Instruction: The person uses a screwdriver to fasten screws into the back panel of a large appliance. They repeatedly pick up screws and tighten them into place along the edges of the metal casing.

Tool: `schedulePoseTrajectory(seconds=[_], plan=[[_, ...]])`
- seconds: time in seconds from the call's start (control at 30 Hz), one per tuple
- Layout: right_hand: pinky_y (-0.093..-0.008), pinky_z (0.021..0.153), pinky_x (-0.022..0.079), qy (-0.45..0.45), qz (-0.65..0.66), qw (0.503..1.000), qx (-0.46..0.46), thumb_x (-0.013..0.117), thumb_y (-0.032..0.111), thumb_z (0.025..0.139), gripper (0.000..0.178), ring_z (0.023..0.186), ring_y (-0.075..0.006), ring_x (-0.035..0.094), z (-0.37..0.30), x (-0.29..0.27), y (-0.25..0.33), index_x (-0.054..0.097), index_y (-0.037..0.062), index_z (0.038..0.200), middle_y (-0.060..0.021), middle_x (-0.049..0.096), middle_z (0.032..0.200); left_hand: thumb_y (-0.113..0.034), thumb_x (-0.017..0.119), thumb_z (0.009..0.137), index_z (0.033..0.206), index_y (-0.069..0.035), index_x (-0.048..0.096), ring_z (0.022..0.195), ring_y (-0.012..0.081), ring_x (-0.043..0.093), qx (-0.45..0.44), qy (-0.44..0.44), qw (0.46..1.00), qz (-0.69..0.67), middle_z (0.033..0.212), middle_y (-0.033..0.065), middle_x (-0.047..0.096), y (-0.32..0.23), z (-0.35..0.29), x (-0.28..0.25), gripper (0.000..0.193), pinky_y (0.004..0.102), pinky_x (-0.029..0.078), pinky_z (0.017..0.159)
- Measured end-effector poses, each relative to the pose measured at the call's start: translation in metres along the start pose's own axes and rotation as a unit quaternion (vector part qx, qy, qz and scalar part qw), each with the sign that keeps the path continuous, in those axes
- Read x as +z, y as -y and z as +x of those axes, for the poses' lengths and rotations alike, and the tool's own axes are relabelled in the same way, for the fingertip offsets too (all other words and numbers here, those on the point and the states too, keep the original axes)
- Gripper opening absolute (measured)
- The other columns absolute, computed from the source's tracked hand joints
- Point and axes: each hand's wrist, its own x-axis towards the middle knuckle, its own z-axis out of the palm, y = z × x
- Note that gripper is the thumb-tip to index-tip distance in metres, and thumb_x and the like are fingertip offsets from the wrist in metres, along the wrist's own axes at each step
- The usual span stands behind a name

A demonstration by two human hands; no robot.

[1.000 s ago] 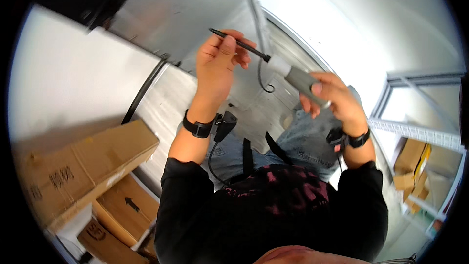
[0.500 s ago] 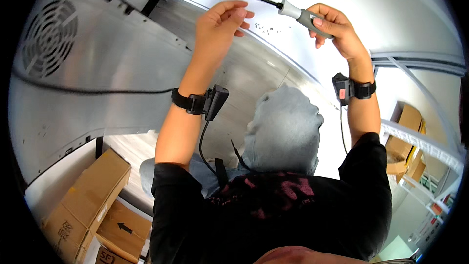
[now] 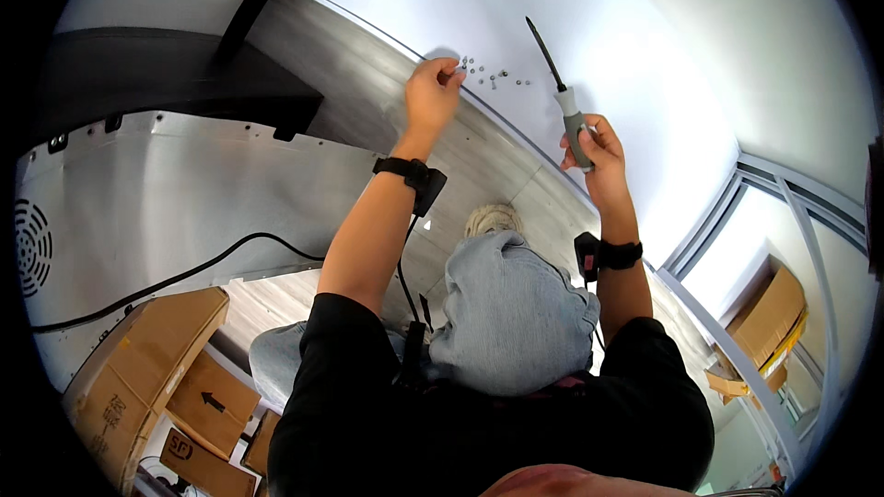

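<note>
A screwdriver (image 3: pixel 573 127) with a grey handle and a dark shaft is wrapped in my right hand (image 3: pixel 600 155), its tip pointing up and away over a white surface (image 3: pixel 635 64). At that surface's near edge, my left hand (image 3: pixel 433 101) has its fingertips pinched together beside a scatter of small metal screws (image 3: pixel 494 79). Whether a screw sits between those fingertips is too small to tell. Each wrist wears a black strap with a small device.
To the left stands a large metal panel (image 3: pixel 203 184) with a round vent, a black cable (image 3: pixel 184 271) crossing it. Cardboard boxes (image 3: pixel 152 368) are stacked at lower left. At right there is a metal-framed rack (image 3: pixel 727 313) with an opened carton (image 3: pixel 769 317).
My left hand has come down to the screws at the surface. My right hand has drawn nearer me, and the screwdriver has swung from pointing left to pointing away. The whole view has shifted.
</note>
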Motion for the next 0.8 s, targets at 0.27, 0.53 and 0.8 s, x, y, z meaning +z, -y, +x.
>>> schedulePoseTrajectory(seconds=[0.27, 0.53, 0.8], plan=[[-0.0274, 0.06, 0.049, 0.009, -0.006, 1.0, -0.015, 0.055, 0.017, 0.092, 0.022, 0.067, -0.0123, 0.055, 0.0, -0.017, -0.012, 0.052, 0.0027, 0.107, -0.0082, 0.059, 0.085, -0.003, 0.072, 0.076, 0.087, -0.001, 0.068, 0.064, 0.0137, 0.056, 0.076, -0.041, 0.995, 0.047, 0.078, 0.0051, 0.057, 0.001, 0.001, 0.021, 0.013, 0.0259, 0.047, 0.057], [-0.0247, 0.062, 0.048, 0.035, -0.111, 0.993, -0.01, 0.063, 0.003, 0.083, 0.03, 0.076, -0.0103, 0.054, 0.007, -0.005, -0.002, 0.053, 0.0026, 0.111, -0.0062, 0.06, 0.098, -0.013, 0.063, 0.088, 0.092, -0.004, 0.064, 0.072, 0.0136, 0.057, -0.244, -0.009, 0.883, -0.401, 0.089, 0.0045, 0.063, -0.016, -0.003, -0.011, 0.01, 0.0259, 0.048, 0.063], [-0.0247, 0.074, 0.045, 0.13, -0.204, 0.966, -0.089, 0.068, 0.003, 0.078, 0.035, 0.082, -0.0105, 0.054, 0.018, 0.052, 0.005, 0.057, 0.0029, 0.111, -0.0033, 0.06, 0.097, -0.015, 0.052, 0.095, 0.094, -0.005, 0.058, 0.09, 0.0216, 0.061, -0.256, 0.022, 0.632, -0.731, 0.093, 0.008, 0.065, -0.039, -0.026, -0.095, 0.012, 0.0317, 0.051, 0.078]])
